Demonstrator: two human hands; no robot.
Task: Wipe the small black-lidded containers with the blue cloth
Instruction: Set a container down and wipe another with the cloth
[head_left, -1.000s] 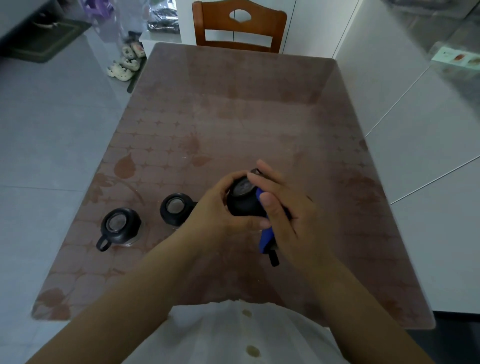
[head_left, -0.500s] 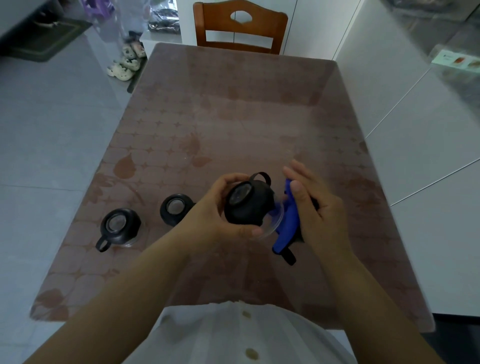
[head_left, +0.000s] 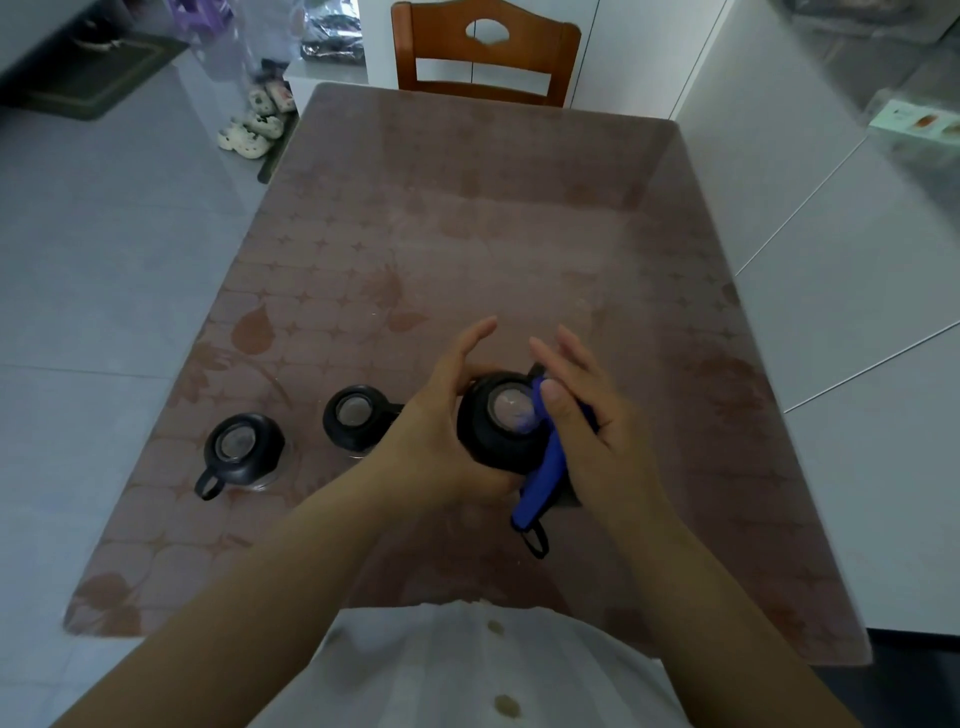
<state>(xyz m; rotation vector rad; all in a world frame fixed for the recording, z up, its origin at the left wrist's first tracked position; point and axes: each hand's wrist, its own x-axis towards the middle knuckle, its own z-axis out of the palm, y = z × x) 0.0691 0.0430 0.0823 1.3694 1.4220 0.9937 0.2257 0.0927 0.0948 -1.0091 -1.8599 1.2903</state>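
Observation:
I hold a small black-lidded container (head_left: 496, 434) above the table, lid facing up. My left hand (head_left: 441, 415) grips it from the left and below, with the index finger sticking out straight. My right hand (head_left: 592, 421) holds the blue cloth (head_left: 545, 470) against the container's right side, the thumb pressing the cloth onto the lid's edge. The cloth's black loop hangs below it. Two more black-lidded containers (head_left: 241, 449) (head_left: 358, 415) stand on the table to the left; the nearer one is partly hidden by my left wrist.
The brown patterned table (head_left: 467, 234) has a glass top. A wooden chair (head_left: 485, 57) stands at its far end. White cabinets (head_left: 831, 260) run along the right. Shoes (head_left: 254, 124) lie on the grey floor at the far left.
Half a second ago my right hand and the cloth were off to the container's right; now they are back against its lid. The left hand has turned the container, and its lid loop is hidden.

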